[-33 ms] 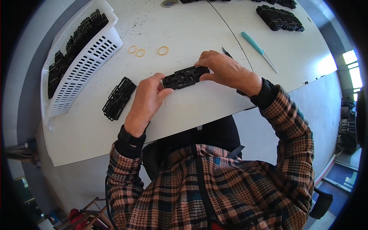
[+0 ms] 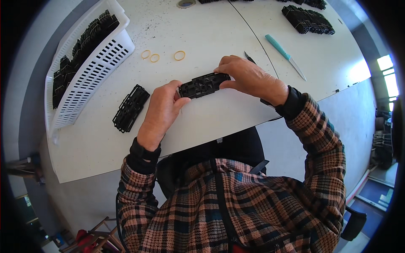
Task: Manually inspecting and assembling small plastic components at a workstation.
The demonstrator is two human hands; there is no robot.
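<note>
A black plastic part (image 2: 204, 85), long and full of slots and ribs, is held between my two hands just over the white table. My left hand (image 2: 163, 105) pinches its left end, the thumb along the near edge. At the other end my right hand (image 2: 249, 78) grips it between thumb and fingers. Left of my left hand lies a second black plastic part (image 2: 131, 108) with an open frame, tilted on the tabletop. Beyond the held part are yellow rubber bands, one (image 2: 179, 55) apart from two others (image 2: 155, 58).
A white slotted basket (image 2: 95, 76) full of black parts (image 2: 84, 44) stands at the left. A knife (image 2: 283, 55) with a teal handle lies at the right. A dark pointed tool (image 2: 249, 57) shows partly beyond my right hand. Bundled black parts (image 2: 308, 20) and a tape roll (image 2: 186, 4) sit far off.
</note>
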